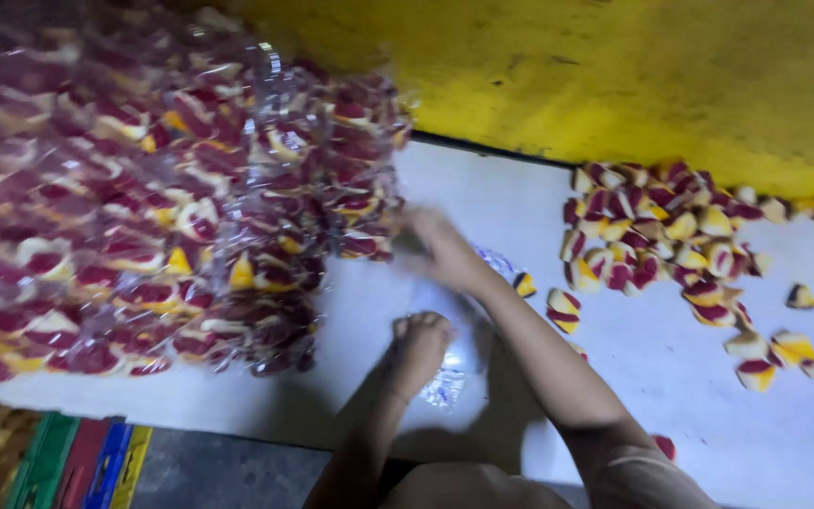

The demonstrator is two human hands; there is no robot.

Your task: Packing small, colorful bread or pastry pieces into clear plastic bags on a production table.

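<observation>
My left hand [418, 347] is curled on a small clear plastic wrapper [445, 382] lying on the white table [379, 396]. My right hand [440, 247] is blurred, reaching toward the edge of a big heap of clear packets filled with maroon, yellow and cream candies [143, 188]; whether it holds anything is unclear. A loose pile of the same wedge-shaped candies [657, 236] lies to the right, and single candies [563, 309] sit near my right forearm.
A yellow wall [567, 66] rises behind the table. Scattered candies [774, 353] lie at the far right. Below the table's front edge at the lower left are coloured strips, green, red, blue and yellow [77, 462].
</observation>
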